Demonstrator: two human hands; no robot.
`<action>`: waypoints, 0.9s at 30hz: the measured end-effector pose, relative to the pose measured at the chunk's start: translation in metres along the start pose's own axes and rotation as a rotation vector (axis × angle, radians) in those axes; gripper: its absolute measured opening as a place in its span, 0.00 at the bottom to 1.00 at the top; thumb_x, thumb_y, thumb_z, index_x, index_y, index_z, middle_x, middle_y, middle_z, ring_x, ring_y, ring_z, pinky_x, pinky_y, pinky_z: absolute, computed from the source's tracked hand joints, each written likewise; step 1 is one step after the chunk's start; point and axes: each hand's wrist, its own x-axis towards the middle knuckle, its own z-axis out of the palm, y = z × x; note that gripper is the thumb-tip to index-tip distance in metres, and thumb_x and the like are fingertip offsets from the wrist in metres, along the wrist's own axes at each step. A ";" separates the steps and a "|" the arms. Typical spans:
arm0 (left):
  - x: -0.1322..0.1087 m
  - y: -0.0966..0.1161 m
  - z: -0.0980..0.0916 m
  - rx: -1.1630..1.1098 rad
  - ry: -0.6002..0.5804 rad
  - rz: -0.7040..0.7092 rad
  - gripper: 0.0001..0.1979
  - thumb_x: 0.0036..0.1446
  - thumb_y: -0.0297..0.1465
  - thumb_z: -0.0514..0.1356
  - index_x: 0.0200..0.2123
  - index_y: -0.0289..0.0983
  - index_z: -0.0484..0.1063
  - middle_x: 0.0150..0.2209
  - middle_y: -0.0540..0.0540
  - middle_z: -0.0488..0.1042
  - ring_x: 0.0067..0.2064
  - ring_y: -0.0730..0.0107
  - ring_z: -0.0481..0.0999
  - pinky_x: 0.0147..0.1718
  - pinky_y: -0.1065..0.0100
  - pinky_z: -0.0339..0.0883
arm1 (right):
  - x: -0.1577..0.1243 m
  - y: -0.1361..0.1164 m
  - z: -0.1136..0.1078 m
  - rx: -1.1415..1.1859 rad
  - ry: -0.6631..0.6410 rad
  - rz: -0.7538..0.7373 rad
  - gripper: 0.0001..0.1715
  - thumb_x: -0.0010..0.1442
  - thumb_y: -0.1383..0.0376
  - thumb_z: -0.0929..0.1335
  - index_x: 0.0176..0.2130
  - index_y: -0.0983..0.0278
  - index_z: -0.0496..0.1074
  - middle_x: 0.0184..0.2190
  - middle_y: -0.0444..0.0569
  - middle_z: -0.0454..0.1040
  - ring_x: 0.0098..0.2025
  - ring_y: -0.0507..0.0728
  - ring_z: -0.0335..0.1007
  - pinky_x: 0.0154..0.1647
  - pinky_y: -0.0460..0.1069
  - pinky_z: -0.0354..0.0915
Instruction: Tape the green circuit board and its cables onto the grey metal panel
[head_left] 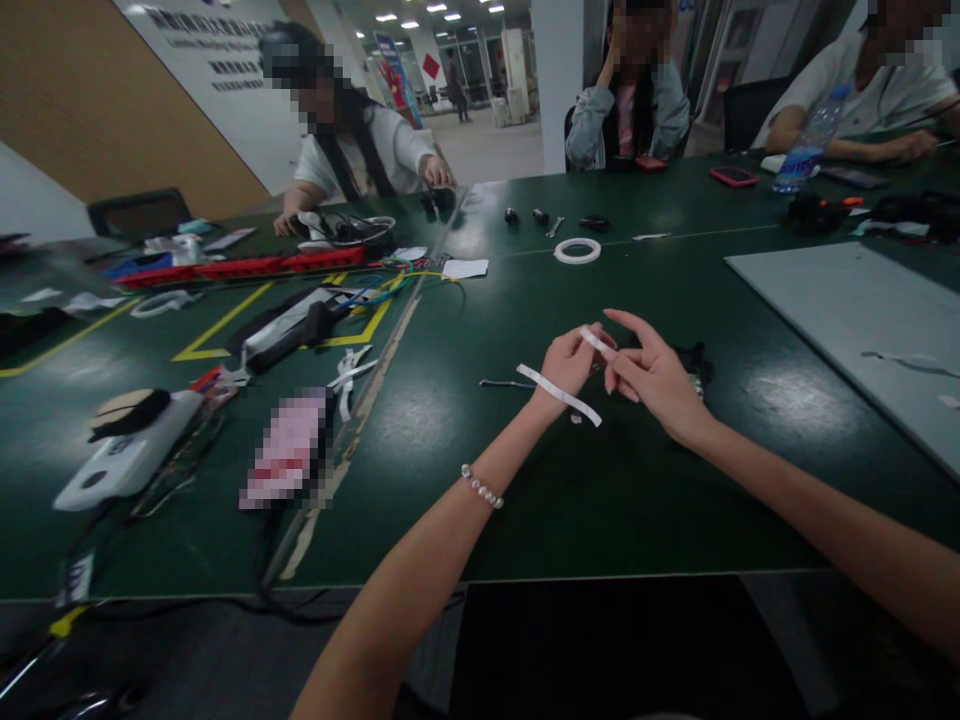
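Observation:
A short strip of white tape (595, 340) spans the fingertips of my two hands, above the green table. My left hand (568, 362) pinches its upper end. At its lower end are the thumb and bent fingers of my right hand (651, 378), closed on it, with the index finger stretched out above. A second, longer white strip (556, 392) lies across the back of my left hand near the wrist, its ends sticking out. Behind my right hand sits a black object (697, 366), mostly hidden. A thin dark rod (504, 383) lies beside my left hand.
A white tape roll (577, 251) and a small wrench (556, 227) lie farther back. On the left are a phone (289, 450), a white device (127, 455) and a red power strip (247, 266). A grey board (847, 320) covers the right. Several people sit opposite.

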 end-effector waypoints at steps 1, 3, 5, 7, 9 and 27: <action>0.000 0.004 0.000 -0.025 0.003 -0.016 0.21 0.63 0.44 0.48 0.30 0.34 0.70 0.27 0.46 0.73 0.28 0.75 0.71 0.29 0.71 0.66 | 0.002 0.001 -0.004 0.005 0.032 -0.007 0.37 0.59 0.57 0.66 0.64 0.56 0.52 0.22 0.40 0.68 0.17 0.47 0.54 0.17 0.44 0.50; -0.002 0.010 0.000 -0.041 -0.011 -0.016 0.24 0.62 0.47 0.47 0.28 0.35 0.70 0.25 0.46 0.72 0.27 0.75 0.71 0.29 0.72 0.66 | 0.006 0.004 -0.009 0.002 0.050 -0.012 0.38 0.59 0.56 0.66 0.64 0.56 0.51 0.22 0.40 0.69 0.18 0.47 0.55 0.17 0.44 0.50; -0.002 0.012 0.000 -0.037 -0.043 0.034 0.22 0.60 0.47 0.52 0.26 0.35 0.69 0.24 0.48 0.71 0.27 0.76 0.70 0.29 0.72 0.66 | 0.007 0.005 -0.011 -0.014 0.028 0.004 0.38 0.58 0.55 0.66 0.64 0.55 0.51 0.22 0.40 0.69 0.18 0.48 0.57 0.18 0.45 0.51; -0.002 0.009 -0.001 -0.027 -0.054 0.098 0.19 0.57 0.45 0.56 0.25 0.35 0.68 0.24 0.50 0.70 0.26 0.77 0.69 0.28 0.72 0.65 | 0.006 0.007 -0.011 -0.029 0.006 0.032 0.39 0.57 0.54 0.67 0.64 0.55 0.51 0.23 0.41 0.70 0.19 0.49 0.60 0.18 0.45 0.53; 0.000 0.006 -0.002 -0.001 -0.004 0.144 0.17 0.58 0.42 0.57 0.25 0.36 0.67 0.22 0.51 0.68 0.24 0.77 0.68 0.27 0.72 0.63 | 0.006 0.009 -0.012 -0.043 0.008 0.066 0.38 0.57 0.53 0.68 0.62 0.56 0.54 0.25 0.42 0.72 0.20 0.49 0.62 0.18 0.44 0.53; 0.000 -0.005 -0.004 0.351 0.139 0.134 0.22 0.64 0.43 0.47 0.24 0.37 0.68 0.23 0.49 0.69 0.26 0.74 0.67 0.27 0.70 0.60 | -0.005 0.002 0.003 -0.004 -0.066 0.060 0.14 0.53 0.55 0.70 0.30 0.63 0.71 0.21 0.42 0.70 0.21 0.47 0.63 0.20 0.43 0.57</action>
